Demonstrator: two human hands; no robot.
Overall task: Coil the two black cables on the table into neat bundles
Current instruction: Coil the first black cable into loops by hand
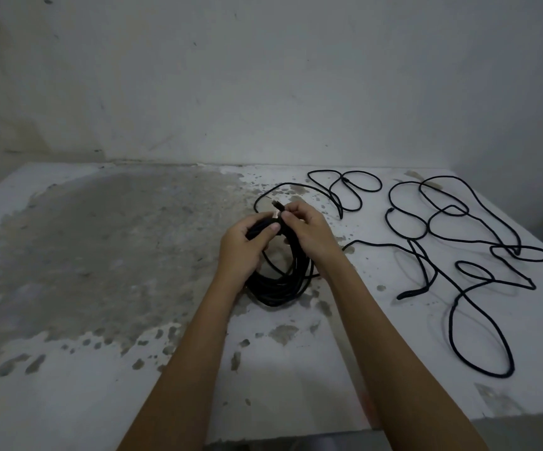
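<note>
Your left hand (247,245) is closed around the top of a coiled black cable (280,281), thumb pressed over the gathered loops, and the bundle hangs down from your grip so that its lower turns lie on the table (101,288) between your two forearms. Your right hand (309,236) sits just beside the left, fingers pinched on the cable's end (278,206), where a short dark plug sticks up past your fingertips. From that spot a loose length of the same cable arcs away toward the far edge of the table and winds through a few open loops up there; you cannot tell from here exactly where it rejoins the coil. The second black cable (478,255) lies uncoiled on the right side of the table, well apart from your hands, sprawled in wide overlapping loops that reach from the far edge down to near the front edge. The tabletop is white with a large grey worn patch on its left half, and a pale stained wall (263,76) stands behind it
</note>
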